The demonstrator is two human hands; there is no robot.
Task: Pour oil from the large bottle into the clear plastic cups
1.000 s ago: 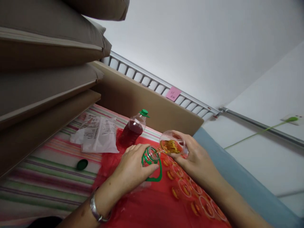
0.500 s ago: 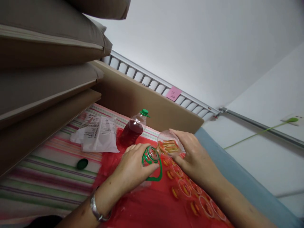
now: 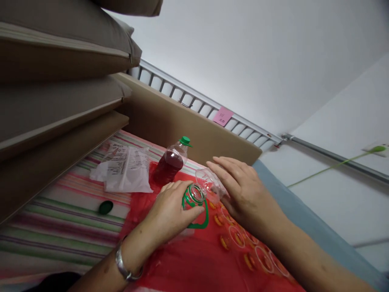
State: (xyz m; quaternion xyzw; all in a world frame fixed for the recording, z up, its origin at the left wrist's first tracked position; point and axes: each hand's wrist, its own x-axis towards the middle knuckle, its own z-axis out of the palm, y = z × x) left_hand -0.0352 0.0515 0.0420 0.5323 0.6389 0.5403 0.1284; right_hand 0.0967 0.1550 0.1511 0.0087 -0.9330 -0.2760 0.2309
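My left hand [image 3: 173, 205] is closed round the neck of a clear bottle [image 3: 196, 194] with a green ring and a green loop handle. The bottle is uncapped, its mouth turned up. In my right hand [image 3: 243, 186] is a clear plastic cup [image 3: 209, 184], tipped so that its rim meets the bottle's mouth. The cup looks almost drained. Under my right forearm, several clear cups [image 3: 236, 236] with some yellow-orange liquid stand in rows on red plastic sheeting [image 3: 194, 263].
A bottle of dark red liquid [image 3: 170, 162] with a green cap stands behind my left hand. Left of it lie a white printed plastic bag [image 3: 129, 168] and a loose green cap [image 3: 105, 207]. A beige board [image 3: 194, 129] and radiator [image 3: 188, 99] line the back; stacked cushions [image 3: 67, 97] loom left.
My right hand has tipped the cup further over the bottle's mouth, and the yellowish liquid seen in it before is gone. My left hand keeps its hold on the bottle.
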